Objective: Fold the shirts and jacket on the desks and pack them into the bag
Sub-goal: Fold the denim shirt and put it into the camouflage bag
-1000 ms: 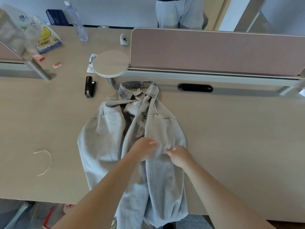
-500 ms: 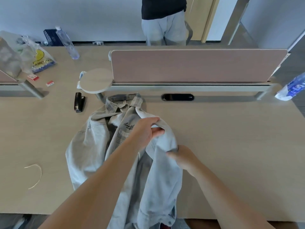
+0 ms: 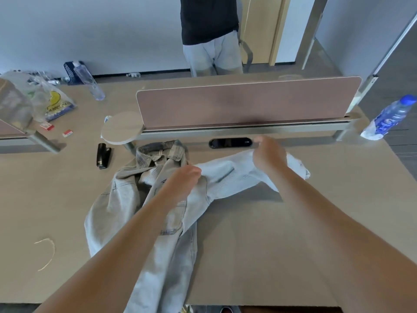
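A pale denim jacket (image 3: 117, 206) with a plaid-lined collar lies crumpled on the wooden desk (image 3: 270, 245), its hem hanging over the near edge. My left hand (image 3: 182, 179) grips the jacket at its right shoulder. Farther right, my right hand (image 3: 268, 157) holds the right sleeve (image 3: 228, 177) near its cuff and has it stretched out sideways, lifted off the desk. No bag or shirts are in view.
A brown divider panel (image 3: 248, 105) runs along the back of the desk, with a round shelf (image 3: 123, 127) at its left end. A black stapler (image 3: 103, 155), a string (image 3: 46, 254), plastic bags (image 3: 33, 102) and bottles (image 3: 89, 81) (image 3: 388, 118) lie around. A person (image 3: 209, 35) stands behind.
My right hand has pulled the jacket's right sleeve out to the right and up toward the divider. My left hand has shifted to the shoulder. The camera has tilted up.
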